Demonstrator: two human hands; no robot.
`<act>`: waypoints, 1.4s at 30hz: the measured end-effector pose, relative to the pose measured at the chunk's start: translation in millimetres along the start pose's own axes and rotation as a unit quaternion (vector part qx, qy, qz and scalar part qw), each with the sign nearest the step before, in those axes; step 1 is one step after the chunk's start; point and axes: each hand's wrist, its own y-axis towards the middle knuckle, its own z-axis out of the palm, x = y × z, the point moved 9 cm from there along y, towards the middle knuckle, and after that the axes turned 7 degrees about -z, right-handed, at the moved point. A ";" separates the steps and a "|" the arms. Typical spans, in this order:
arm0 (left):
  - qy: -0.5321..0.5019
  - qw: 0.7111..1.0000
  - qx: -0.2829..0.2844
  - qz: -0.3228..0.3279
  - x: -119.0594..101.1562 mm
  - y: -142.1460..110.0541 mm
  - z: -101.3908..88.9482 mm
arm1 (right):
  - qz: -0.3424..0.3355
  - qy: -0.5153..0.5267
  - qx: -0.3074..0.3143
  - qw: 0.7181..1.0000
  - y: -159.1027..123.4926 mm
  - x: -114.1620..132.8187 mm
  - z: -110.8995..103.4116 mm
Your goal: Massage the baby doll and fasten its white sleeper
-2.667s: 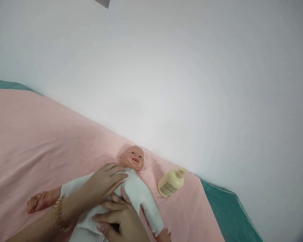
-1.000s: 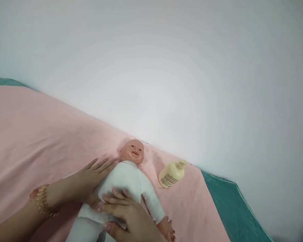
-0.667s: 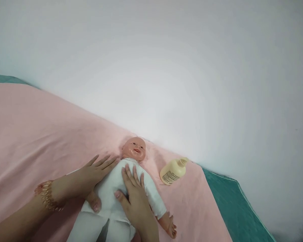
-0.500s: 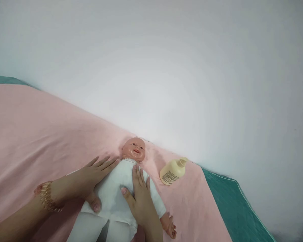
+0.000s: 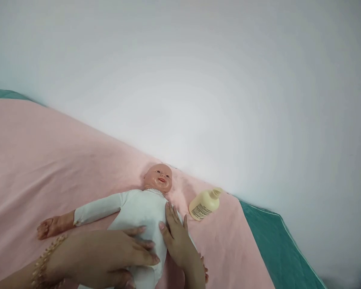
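While the left hand [image 5: 108, 253], fingers spread, lies over the lower torso of the bald, white-clothed doll [image 5: 144, 210], the right hand [image 5: 179, 241] extends flat along its side. The doll's head [image 5: 158, 180] and the pale-yellow plastic bottle [image 5: 203, 204] are positioned near the far edge of the pink fabric sheet [image 5: 57, 152].

White-clothed doll [image 5: 146, 208] on a plain pink sheet [image 5: 63, 148], green cover [image 5: 273, 241] beyond the sheet's edges. Near the far edge, a pale-yellow bottle [image 5: 205, 202] with dark printed lines. Gold bracelet [image 5: 43, 257], pale-grey wall [image 5: 180, 80].
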 end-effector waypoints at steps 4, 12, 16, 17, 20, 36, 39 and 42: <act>-0.043 0.997 0.061 0.002 5.0 11.7 17.1 | -0.009 0.008 -0.006 1.000 1.0 -2.6 -1.2; 0.015 0.998 -0.044 -0.050 46.5 19.9 18.4 | -0.016 0.014 -0.022 1.000 1.2 -6.5 -3.4; 0.041 0.989 -0.092 -0.111 71.1 19.0 14.2 | -0.010 0.002 -0.014 1.000 1.8 -4.7 -3.4; 0.046 0.986 -0.096 -0.124 77.7 18.9 14.0 | -0.009 -0.003 -0.012 1.000 1.9 -3.9 -3.2; 0.089 0.973 -0.123 -0.172 98.6 15.5 9.8 | -0.004 -0.019 -0.012 1.000 0.8 -0.5 -3.2; 0.126 0.959 -0.051 -0.247 144.7 -19.4 9.4 | -0.251 0.086 0.098 0.959 -30.2 110.2 8.1; 0.124 0.959 -0.056 -0.250 143.7 -19.2 9.3 | -0.221 0.080 0.088 0.968 -19.0 104.8 9.4; 0.126 0.957 -0.056 -0.257 143.7 -19.4 9.6 | -0.204 0.059 0.060 0.975 -7.5 95.0 11.4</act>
